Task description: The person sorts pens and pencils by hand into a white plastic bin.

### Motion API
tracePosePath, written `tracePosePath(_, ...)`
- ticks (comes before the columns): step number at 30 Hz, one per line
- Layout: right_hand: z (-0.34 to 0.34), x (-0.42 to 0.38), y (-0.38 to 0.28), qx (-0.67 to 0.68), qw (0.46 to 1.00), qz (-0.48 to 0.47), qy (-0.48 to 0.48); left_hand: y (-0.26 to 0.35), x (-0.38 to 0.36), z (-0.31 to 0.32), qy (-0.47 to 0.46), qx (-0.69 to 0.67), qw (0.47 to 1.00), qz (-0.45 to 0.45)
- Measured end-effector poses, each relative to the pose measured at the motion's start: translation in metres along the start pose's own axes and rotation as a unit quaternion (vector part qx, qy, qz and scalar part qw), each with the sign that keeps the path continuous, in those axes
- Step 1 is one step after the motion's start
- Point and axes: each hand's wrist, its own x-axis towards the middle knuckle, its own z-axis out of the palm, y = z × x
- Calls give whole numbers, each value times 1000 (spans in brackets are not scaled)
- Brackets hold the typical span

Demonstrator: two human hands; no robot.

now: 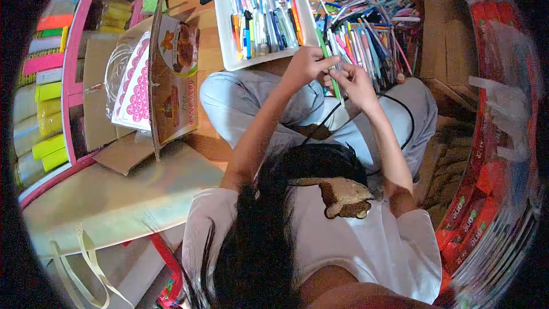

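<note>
- Warm brown wooden floor (pixel 207 37) carries a white rectangular plastic tray (pixel 223 23) of pens and, just beside it, a loose multicoloured heap of pens (pixel 363 40).
- One slim bright-green pen (pixel 322 41) is held up over the person's lap, near the tray's closest right corner, with a whitish length showing alongside.
- Left hand (pixel 306 68): fingers pinched on the green pen's upper part. Right hand (pixel 355 87): fingertips apparently closed on it lower down, though overlap hides the exact contact.
- Best to steady the barrel with one hand and use light fingertip pressure with the other; something so thin could roll.
- Keep wrists off the heap, whose crossed pens may slide.
</note>
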Motion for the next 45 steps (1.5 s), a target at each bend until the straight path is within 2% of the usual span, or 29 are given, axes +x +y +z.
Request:
tracePosePath(2, 7, 10, 2, 22, 1000, 2, 18, -3, 0, -15, 29, 24, 999, -23)
tracePosePath(5, 10, 34, 4, -120, 993, 3, 18, 8, 5, -46, 93, 64, 983, -144)
tracePosePath(7, 15, 51, 8, -35, 999, 34, 16, -31, 27, -79, 154, 77, 977, -123)
tracePosePath(9, 21, 66, 22, 70, 995, 59, 29, -61, 52, -119, 136, 204, 960, -134)
tracePosePath(10, 23, 70, 24, 45, 997, 53, 42, -80, 64, -130, 163, 234, 953, -106)
tracePosePath(12, 28, 71, 33, 109, 991, 67, 46, -106, 79, -139, 217, 291, 930, -50)
tracePosePath(15, 31, 67, 47, 131, 988, 71, 47, -116, 88, -134, 213, 359, 908, -42)
tracePosePath(19, 33, 60, 55, 142, 984, 89, 57, -113, 88, -123, 249, 321, 914, 0)
tracePosePath(20, 34, 60, 57, 144, 983, 98, 59, -115, 87, -123, 230, 350, 908, -17)
tracePosePath(23, 36, 61, 62, 151, 982, 94, 56, -105, 82, -122, 216, 293, 931, -28)
tracePosePath(26, 38, 61, 64, 152, 983, 86, 47, -120, 87, -120, 224, 257, 940, -14)
tracePosePath(29, 39, 61, 68, 157, 983, 91, 40, -114, 88, -118, 212, 267, 936, -85)
tracePosePath(32, 40, 59, 62, 165, 981, 96, 38, -112, 88, -114, 227, 237, 938, -107)
tracePosePath(35, 41, 60, 64, 166, 981, 97, 38, -125, 90, -115, 216, 239, 944, -71)
tracePosePath(45, 40, 58, 52, 144, 984, 99, 42, -129, 93, -118, 212, 224, 949, -56)
